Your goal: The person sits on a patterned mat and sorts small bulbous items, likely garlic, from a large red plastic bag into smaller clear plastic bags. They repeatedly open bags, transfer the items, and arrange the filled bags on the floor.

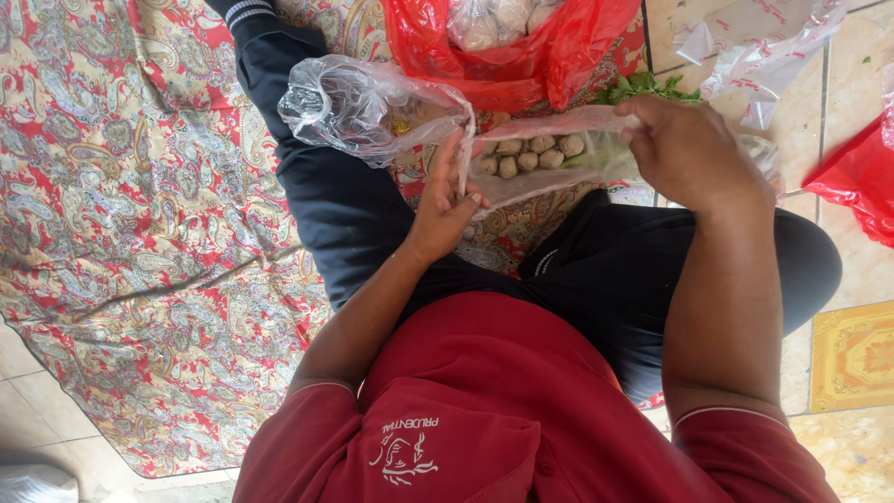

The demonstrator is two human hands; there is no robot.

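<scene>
A clear plastic bag (pixel 535 172) holding several pale round balls (pixel 529 154) is stretched between both hands above my crossed legs. My left hand (pixel 445 203) pinches the bag's left edge with its fingertips. My right hand (pixel 691 147) is closed over the bag's right end. A crumpled clear plastic bag (pixel 358 104) lies over my left knee, just left of my left hand.
Ahead of my hands sits a red plastic bag (pixel 507 56) with more pale balls inside. Green leaves (pixel 644 88) lie beside it. A red paisley mat (pixel 140 233) covers the floor at left. On the tiled floor (pixel 843 102) at right are clear plastic wrap (pixel 764 47) and another red bag (pixel 861 177).
</scene>
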